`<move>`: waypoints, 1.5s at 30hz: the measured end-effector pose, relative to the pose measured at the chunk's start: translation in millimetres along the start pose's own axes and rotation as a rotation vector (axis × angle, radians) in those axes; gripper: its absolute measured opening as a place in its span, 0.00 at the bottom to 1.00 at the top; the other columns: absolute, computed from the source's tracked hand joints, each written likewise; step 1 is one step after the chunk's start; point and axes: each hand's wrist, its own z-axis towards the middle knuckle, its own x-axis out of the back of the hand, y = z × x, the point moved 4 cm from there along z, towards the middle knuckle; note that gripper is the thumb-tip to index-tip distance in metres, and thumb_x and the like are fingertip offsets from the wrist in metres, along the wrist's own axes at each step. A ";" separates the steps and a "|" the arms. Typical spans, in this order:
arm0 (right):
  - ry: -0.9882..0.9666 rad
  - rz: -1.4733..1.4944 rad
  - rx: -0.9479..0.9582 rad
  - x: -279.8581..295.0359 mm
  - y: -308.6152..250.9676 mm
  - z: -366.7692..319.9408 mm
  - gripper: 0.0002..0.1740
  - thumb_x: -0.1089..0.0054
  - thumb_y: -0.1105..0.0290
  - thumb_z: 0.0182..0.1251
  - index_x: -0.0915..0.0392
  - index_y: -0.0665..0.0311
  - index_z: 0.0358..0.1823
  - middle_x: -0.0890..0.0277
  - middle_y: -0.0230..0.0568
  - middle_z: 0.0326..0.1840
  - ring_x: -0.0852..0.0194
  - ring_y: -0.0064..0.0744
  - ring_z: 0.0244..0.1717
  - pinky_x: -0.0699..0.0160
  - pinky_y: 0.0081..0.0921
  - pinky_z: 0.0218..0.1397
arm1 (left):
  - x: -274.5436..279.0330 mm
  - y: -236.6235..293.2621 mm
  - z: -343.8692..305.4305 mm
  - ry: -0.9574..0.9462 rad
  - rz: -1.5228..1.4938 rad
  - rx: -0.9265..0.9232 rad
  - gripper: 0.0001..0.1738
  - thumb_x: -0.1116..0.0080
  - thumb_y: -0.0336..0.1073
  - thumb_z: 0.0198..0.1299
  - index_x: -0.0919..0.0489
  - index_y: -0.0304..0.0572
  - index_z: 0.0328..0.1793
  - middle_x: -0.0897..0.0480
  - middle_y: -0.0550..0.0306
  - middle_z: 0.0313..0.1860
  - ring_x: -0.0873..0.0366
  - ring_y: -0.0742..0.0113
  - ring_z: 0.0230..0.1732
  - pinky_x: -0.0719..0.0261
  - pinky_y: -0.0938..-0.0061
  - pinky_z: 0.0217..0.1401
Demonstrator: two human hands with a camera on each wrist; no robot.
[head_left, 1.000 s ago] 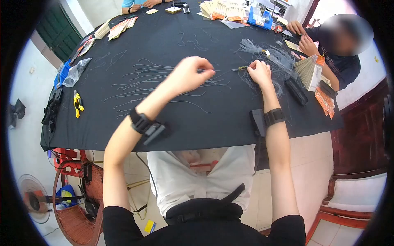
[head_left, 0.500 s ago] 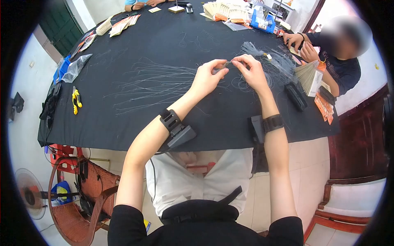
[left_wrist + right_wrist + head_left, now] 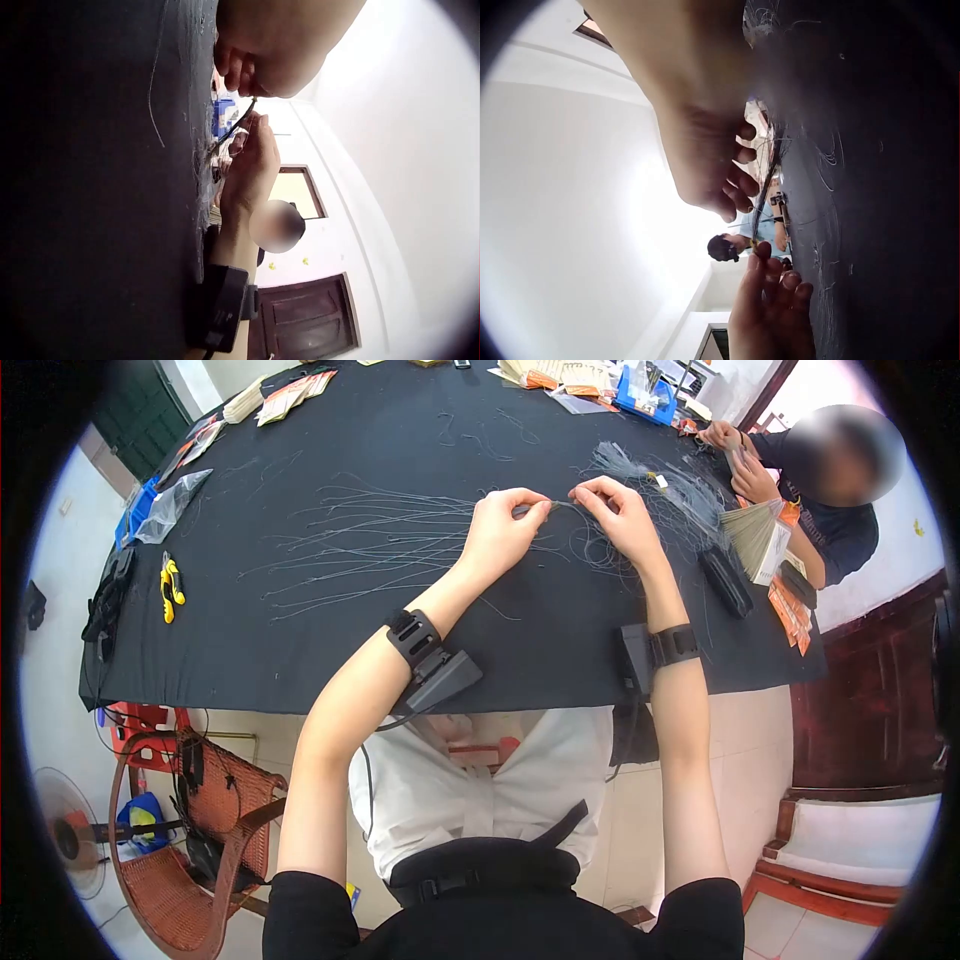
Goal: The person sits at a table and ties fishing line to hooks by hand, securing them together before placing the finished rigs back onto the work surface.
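Note:
My left hand (image 3: 500,530) is over the table's middle, thumb and fingers pinching the end of a thin dark bundle of line (image 3: 238,126). A yellowish tie (image 3: 754,244) shows at the pinched end in the right wrist view. Facing it, a short gap away, my right hand (image 3: 622,525) has its fingers bent, with a thin strand (image 3: 748,211) at its fingertips that it appears to pinch. Many thin grey lines (image 3: 370,550) fan out on the black cloth to the left. Below my right hand lie looser coils (image 3: 592,548).
Yellow-handled pliers (image 3: 172,588) and a clear plastic bag (image 3: 172,505) lie at left. On the right are a tangled bundle of clear line (image 3: 655,475), a black case (image 3: 725,582) and fanned cards (image 3: 755,540). Another person (image 3: 840,510) sits there, hands over the table edge.
My left hand has moved right and pinches the bundle's end beside my right hand. Over the last half second, the two hands' fingertips have drawn slightly apart.

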 end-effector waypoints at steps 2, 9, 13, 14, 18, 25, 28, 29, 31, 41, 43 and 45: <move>-0.035 -0.016 -0.075 0.6 0.7 -0.9 0.11 0.41 0.63 0.57 0.21 0.65 0.32 0.26 0.32 0.26 0.38 0.20 0.25 0.38 0.19 0.29 | 2.3 -2.6 0.7 0.042 0.030 -0.015 0.14 0.45 0.37 0.57 0.19 0.33 0.42 0.18 0.56 0.27 0.24 0.74 0.27 0.27 0.80 0.31; -0.219 -0.185 -0.133 -0.3 -10.7 -5.7 0.15 0.39 0.58 0.56 0.23 0.64 0.28 0.33 0.27 0.22 0.44 0.16 0.23 0.45 0.17 0.26 | 5.8 -8.0 2.3 0.110 0.076 -0.051 0.15 0.44 0.38 0.57 0.19 0.32 0.42 0.18 0.55 0.27 0.23 0.74 0.28 0.26 0.79 0.31; -0.162 -0.012 -0.131 3.8 -4.4 -2.3 0.12 0.40 0.62 0.58 0.23 0.64 0.30 0.33 0.26 0.24 0.43 0.14 0.25 0.44 0.16 0.27 | 5.5 -7.9 1.8 0.086 0.090 -0.034 0.14 0.45 0.37 0.56 0.19 0.33 0.42 0.18 0.54 0.28 0.23 0.73 0.28 0.27 0.78 0.32; -0.077 0.033 -0.121 8.6 -4.4 -1.7 0.09 0.42 0.65 0.60 0.24 0.65 0.32 0.32 0.25 0.25 0.42 0.14 0.26 0.42 0.15 0.29 | 5.4 -7.1 1.0 0.076 0.099 -0.034 0.14 0.45 0.37 0.56 0.19 0.33 0.42 0.18 0.54 0.28 0.22 0.73 0.28 0.27 0.78 0.32; 0.466 0.301 -0.133 29.9 7.1 -0.4 0.08 0.45 0.65 0.64 0.23 0.61 0.33 0.26 0.28 0.34 0.35 0.16 0.35 0.37 0.16 0.39 | 4.6 -4.8 -1.2 0.032 0.158 -0.053 0.14 0.45 0.36 0.56 0.19 0.34 0.42 0.17 0.54 0.29 0.22 0.73 0.28 0.27 0.78 0.33; -0.390 0.222 -0.127 -13.7 -13.8 -9.1 0.12 0.44 0.62 0.62 0.23 0.65 0.34 0.24 0.35 0.41 0.30 0.22 0.41 0.32 0.23 0.46 | 2.9 -5.8 -0.2 0.097 0.003 -0.123 0.14 0.43 0.37 0.55 0.19 0.34 0.43 0.18 0.51 0.32 0.22 0.67 0.31 0.26 0.75 0.36; -0.301 0.144 -0.325 -4.7 -2.9 -6.8 0.15 0.44 0.59 0.62 0.23 0.67 0.30 0.25 0.31 0.28 0.30 0.22 0.30 0.31 0.22 0.36 | 1.5 -7.4 -1.2 0.155 0.064 -0.160 0.17 0.43 0.38 0.54 0.22 0.35 0.47 0.20 0.48 0.38 0.23 0.63 0.37 0.26 0.72 0.41; -0.153 -0.015 -0.272 10.3 5.9 -3.1 0.15 0.43 0.59 0.61 0.23 0.67 0.30 0.25 0.32 0.27 0.29 0.24 0.29 0.31 0.21 0.35 | 0.9 -6.2 -3.2 0.179 0.123 -0.166 0.19 0.42 0.39 0.54 0.23 0.35 0.49 0.22 0.48 0.40 0.23 0.62 0.39 0.26 0.71 0.43; 0.086 -0.341 -0.245 41.8 8.8 6.0 0.14 0.42 0.59 0.58 0.23 0.65 0.30 0.24 0.36 0.26 0.28 0.31 0.29 0.30 0.24 0.36 | -0.4 -10.0 -2.0 0.168 0.219 -0.150 0.23 0.42 0.41 0.54 0.27 0.36 0.54 0.27 0.47 0.47 0.27 0.59 0.46 0.29 0.69 0.50; 0.275 -1.119 0.239 20.9 -81.6 4.4 0.08 0.43 0.65 0.56 0.22 0.62 0.32 0.29 0.42 0.46 0.36 0.41 0.50 0.38 0.39 0.51 | -9.1 1.8 1.3 0.030 -0.263 -0.036 0.22 0.52 0.47 0.63 0.22 0.35 0.50 0.20 0.54 0.43 0.26 0.70 0.41 0.30 0.74 0.44; 0.196 -0.971 0.241 -4.9 -97.2 -3.9 0.08 0.44 0.66 0.57 0.23 0.63 0.30 0.27 0.41 0.38 0.32 0.40 0.44 0.36 0.37 0.47 | -5.4 9.0 -0.2 0.078 -0.457 -0.066 0.21 0.53 0.47 0.64 0.21 0.37 0.48 0.19 0.56 0.42 0.26 0.73 0.39 0.30 0.77 0.41; 0.115 -0.786 0.268 -22.2 -103.5 -8.1 0.08 0.46 0.67 0.58 0.25 0.64 0.28 0.26 0.41 0.29 0.29 0.40 0.37 0.36 0.37 0.42 | -1.0 10.0 0.4 0.061 -0.467 -0.119 0.19 0.53 0.45 0.64 0.21 0.37 0.47 0.19 0.58 0.39 0.26 0.75 0.38 0.30 0.79 0.41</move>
